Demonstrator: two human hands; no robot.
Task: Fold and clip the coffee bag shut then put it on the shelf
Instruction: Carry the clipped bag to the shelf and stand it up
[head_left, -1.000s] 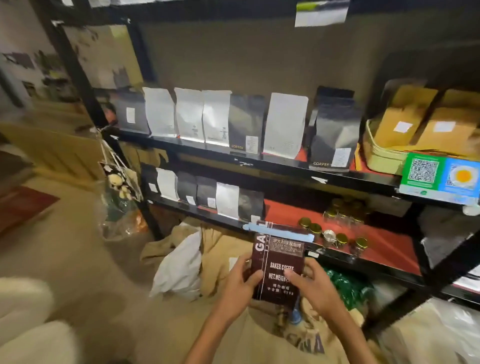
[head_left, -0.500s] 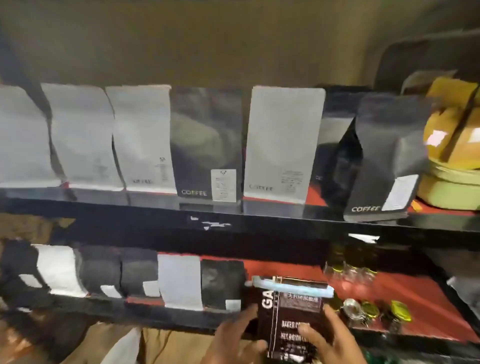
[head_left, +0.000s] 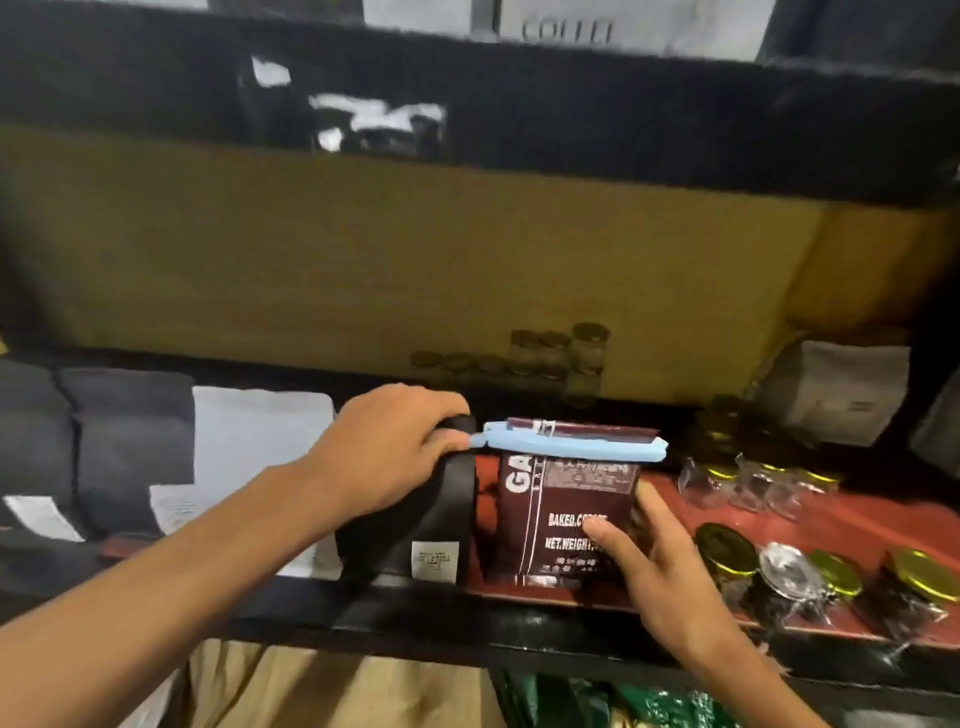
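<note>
Dark maroon foil coffee bag (head_left: 566, 519) with white print stands upright on the red-lined shelf (head_left: 810, 525), base at or just inside the black front rail, long axis vertical, printed face toward the camera. Top already folded and pinned under a long pale blue plastic clip (head_left: 566, 448) running level, 9 to 3 o'clock, across the full width of the bag. Right hand (head_left: 660, 566) at the bag's 4 o'clock: fingers spread and loosely curled, thumb laid across the printed face, other fingers against the right edge, a light steadying hold rather than a tight grasp. Left hand (head_left: 384, 457) at the bag's 10 o'clock, closed over the top of the neighbouring black matte pouch (head_left: 415, 525), knuckles just short of the clip's left end; whether it touches the clip cannot be told. Narrow strip of red liner shows between the two bags. Small gold-lidded glass jars (head_left: 826, 571) crowd the shelf at 3 o'clock, near the right hand. Judgement: fold and clip done, placing nearly complete. The move ahead turns on that slot: bag lies straight ahead, at 12 o'clock from both wrists, right hand nearer and bearing it, left hand apparently holding the pouch aside. Risk: tall bag tipping on release
</note>
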